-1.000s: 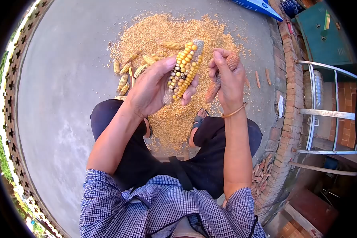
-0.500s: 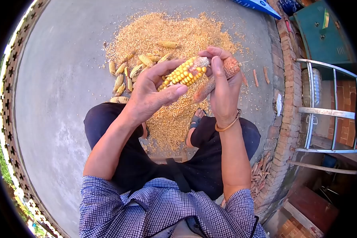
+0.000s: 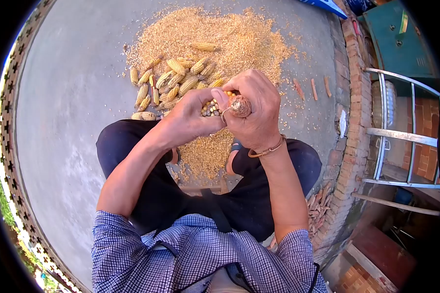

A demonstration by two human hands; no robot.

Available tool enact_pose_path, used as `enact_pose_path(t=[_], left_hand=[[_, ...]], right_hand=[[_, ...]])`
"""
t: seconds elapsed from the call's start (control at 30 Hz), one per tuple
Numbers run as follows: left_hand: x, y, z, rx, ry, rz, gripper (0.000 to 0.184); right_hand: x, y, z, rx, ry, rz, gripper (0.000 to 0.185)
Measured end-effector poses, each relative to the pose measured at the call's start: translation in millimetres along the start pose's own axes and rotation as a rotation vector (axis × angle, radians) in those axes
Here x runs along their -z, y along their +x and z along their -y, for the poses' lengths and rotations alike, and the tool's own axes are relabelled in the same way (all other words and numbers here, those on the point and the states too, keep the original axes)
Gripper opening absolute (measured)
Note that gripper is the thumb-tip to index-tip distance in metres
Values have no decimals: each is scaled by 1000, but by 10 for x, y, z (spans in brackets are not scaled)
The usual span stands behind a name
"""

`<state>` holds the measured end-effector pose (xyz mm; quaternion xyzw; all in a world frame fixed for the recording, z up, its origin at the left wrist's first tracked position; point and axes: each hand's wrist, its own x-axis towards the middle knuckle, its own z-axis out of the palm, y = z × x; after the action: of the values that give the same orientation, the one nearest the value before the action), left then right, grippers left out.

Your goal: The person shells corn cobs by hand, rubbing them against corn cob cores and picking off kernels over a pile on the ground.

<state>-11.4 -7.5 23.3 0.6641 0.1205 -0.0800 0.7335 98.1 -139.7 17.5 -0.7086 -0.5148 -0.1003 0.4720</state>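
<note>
In front of my knees, my left hand is closed around an ear of corn whose yellow and dark kernels show between the fingers. Most of the ear is hidden by both hands. My right hand grips a bare reddish corn cob, its broken end facing me, pressed close against the ear. Beyond the hands lies a heap of unshelled corn ears. Loose corn kernels spread behind that heap, and more lie between my feet.
Several stripped cobs lie on the concrete floor to the right. A low brick edge runs along that side, with a metal railing beyond it. More bare cobs are piled beside my right knee.
Both hands have come closer together and slightly lower. My right hand has turned over the ear, bringing the cob's end toward me. The ear's kernels are now mostly covered.
</note>
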Motion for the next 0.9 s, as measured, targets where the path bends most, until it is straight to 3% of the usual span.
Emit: enact_pose_path(t=[0.1,0.13,0.23,0.27,0.33,0.43,0.57,0.8,0.9], left_hand=[[-122,23,142,-74,-1,-9,29],[-146,14,155,-2,-102,6,27],[-192,65,173,-204,421,-97,26],[-206,59,127,-100,377,-78,30],[-216,102,201,-171,365,-89,33],[-229,128,179,-192,202,-70,42],[-192,105,72,-34,-82,-40,51],[-171,91,88,-6,-115,-50,48],[-156,91,85,11,-169,-46,45]], right_hand=[[94,-8,76,-154,-194,137,24],[86,-7,74,-161,-185,106,25],[14,-27,55,-229,-157,-2,25],[-3,-39,44,-260,-139,-31,25],[22,-70,-11,-341,-86,-32,23],[133,-52,-72,-786,539,-160,23],[256,-24,-94,-829,872,-270,21],[201,-57,-14,-657,569,-11,19],[141,-94,-78,-573,574,-3,19]])
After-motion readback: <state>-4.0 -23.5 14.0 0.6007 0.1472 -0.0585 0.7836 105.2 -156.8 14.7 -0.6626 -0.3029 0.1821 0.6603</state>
